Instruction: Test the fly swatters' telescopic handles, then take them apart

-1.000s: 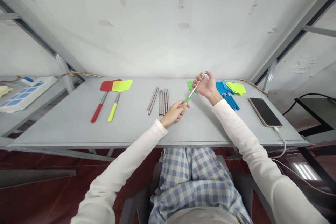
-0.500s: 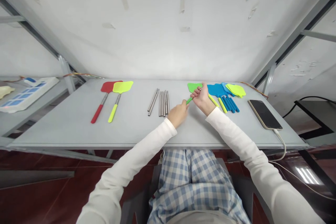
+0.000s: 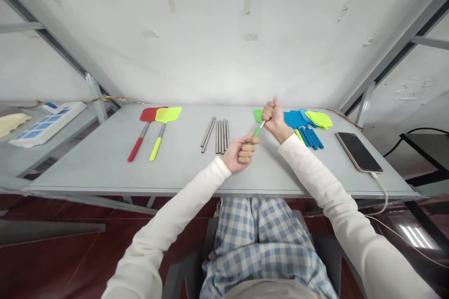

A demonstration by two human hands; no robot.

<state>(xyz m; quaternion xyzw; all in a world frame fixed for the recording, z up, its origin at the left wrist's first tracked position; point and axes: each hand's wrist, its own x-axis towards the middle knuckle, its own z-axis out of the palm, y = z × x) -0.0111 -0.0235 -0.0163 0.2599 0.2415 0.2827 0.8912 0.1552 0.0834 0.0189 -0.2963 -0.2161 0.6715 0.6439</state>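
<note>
My left hand [image 3: 242,153] is closed around a green handle [image 3: 257,131], held at a slant above the table. From its upper end a short stretch of metal tube [image 3: 261,125] shows, and my right hand [image 3: 274,117] is wrapped around that tube. Behind the right hand a green swatter head [image 3: 257,114] lies partly hidden. Loose metal tubes [image 3: 222,136] lie to the left of my hands. Blue swatter heads [image 3: 293,118], yellow-green heads [image 3: 320,119] and blue handles [image 3: 312,138] are to the right, with a yellow-green handle [image 3: 300,136] partly covered by my arm.
A red fly swatter [image 3: 135,148] and a yellow-green fly swatter [image 3: 156,147] lie on the table's left. A phone [image 3: 358,152] with a white cable [image 3: 382,187] lies at the right. Left of the table is a power strip [image 3: 49,124]; a wall stands behind.
My left hand has turned so its curled fingers show. My right hand has risen slightly and closed into a fist, with metal tube now visible between the hands.
</note>
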